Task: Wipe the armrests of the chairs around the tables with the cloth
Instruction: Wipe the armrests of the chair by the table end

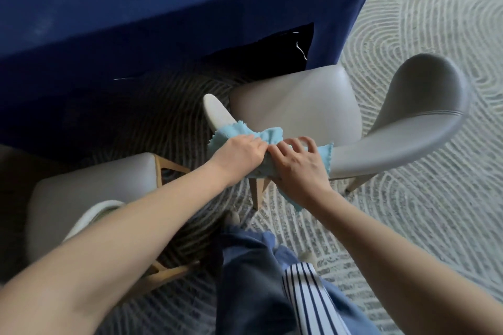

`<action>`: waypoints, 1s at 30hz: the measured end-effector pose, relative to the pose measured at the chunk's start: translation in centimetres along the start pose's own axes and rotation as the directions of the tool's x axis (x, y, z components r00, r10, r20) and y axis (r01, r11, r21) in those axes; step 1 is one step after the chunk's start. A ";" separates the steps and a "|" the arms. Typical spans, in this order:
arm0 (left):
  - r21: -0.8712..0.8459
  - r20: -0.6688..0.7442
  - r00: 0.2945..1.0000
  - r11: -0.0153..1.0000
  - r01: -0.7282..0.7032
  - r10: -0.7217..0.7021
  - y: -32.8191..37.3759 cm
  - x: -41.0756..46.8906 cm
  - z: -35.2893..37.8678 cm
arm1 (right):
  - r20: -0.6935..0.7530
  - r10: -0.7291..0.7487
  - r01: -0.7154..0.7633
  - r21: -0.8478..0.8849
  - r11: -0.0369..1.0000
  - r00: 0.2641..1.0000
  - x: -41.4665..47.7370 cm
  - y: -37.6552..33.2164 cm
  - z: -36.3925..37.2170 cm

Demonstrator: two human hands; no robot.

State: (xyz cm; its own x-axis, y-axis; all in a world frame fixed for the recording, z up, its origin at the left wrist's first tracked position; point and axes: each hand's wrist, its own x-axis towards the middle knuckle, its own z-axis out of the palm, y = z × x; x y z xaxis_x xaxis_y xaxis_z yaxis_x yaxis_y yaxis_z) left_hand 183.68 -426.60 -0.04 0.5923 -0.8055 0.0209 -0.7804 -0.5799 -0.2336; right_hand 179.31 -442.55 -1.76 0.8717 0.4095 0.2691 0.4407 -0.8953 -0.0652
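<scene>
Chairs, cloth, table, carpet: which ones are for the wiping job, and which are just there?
For the job:
blue cloth
left hand and right hand, both on the cloth
armrest under the cloth
grey chair
second chair, on the left

Just there:
blue-covered table
patterned carpet
striped garment

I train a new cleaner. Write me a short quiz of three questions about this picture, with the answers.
1. True or false: the left hand and the right hand both hold the cloth.
2. Which colour is the cover of the table? A) red B) blue C) white
3. Fill in: the cloth lies over the ______ of the chair.
Key: 1 true; 2 B; 3 armrest.
</scene>
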 end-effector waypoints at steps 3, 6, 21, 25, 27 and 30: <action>-0.019 0.013 0.998 0.998 0.055 -0.055 1.5 0.7 -0.6 | 0.004 -0.022 0.022 -0.004 1.000 1.000 -1.0 1.3 -0.3; -0.036 0.033 0.993 0.993 0.114 -0.113 3.3 1.6 -0.5 | 0.000 -0.053 0.053 0.006 0.999 0.999 -2.1 3.1 -0.7; -0.126 0.077 0.890 0.881 0.455 -0.449 12.8 10.5 -3.4 | 0.081 -0.112 0.106 0.084 0.991 0.990 -6.4 13.9 -3.4; -0.166 0.168 0.891 0.879 0.447 -0.421 13.1 11.5 -3.7 | 0.093 -0.135 0.124 0.115 0.986 0.986 -6.6 15.8 -3.8; -0.145 0.180 0.920 0.916 0.374 -0.348 12.9 11.9 -3.7 | 0.104 -0.134 0.119 0.138 0.983 0.985 -6.6 16.6 -4.0; -0.162 0.212 0.939 0.938 0.306 -0.270 12.5 12.1 -3.2 | 0.134 -0.149 0.128 0.155 0.980 0.980 -6.4 17.4 -4.4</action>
State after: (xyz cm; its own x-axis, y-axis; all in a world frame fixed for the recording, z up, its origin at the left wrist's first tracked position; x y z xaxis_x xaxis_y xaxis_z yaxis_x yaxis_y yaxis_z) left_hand 180.46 -443.93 0.44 0.8095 -0.5739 -0.1238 -0.5830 -0.8106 -0.0548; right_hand 180.44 -461.55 -0.44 0.8171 0.5580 0.1447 0.5762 -0.7977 -0.1779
